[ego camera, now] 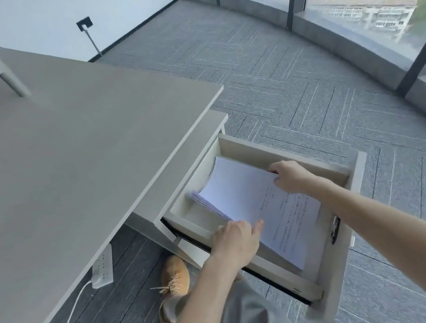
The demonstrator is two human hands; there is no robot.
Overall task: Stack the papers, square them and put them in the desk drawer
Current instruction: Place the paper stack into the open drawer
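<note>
Two hands hold the stack of papers (255,205) inside the open drawer (336,281) beside the counter (64,158). The left hand (236,242) has its grip pinching the stack's near edge; the right hand (290,176) pinches the far edge. The stack lies tilted, its far-left end raised.

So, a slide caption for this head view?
Both hands, left hand and right hand, lower white printed papers into open beige desk drawer.

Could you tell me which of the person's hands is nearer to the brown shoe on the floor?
Left. The left hand grips the paper stack's near edge, just above the shoe. The right hand holds the far edge, deeper over the drawer.
</note>
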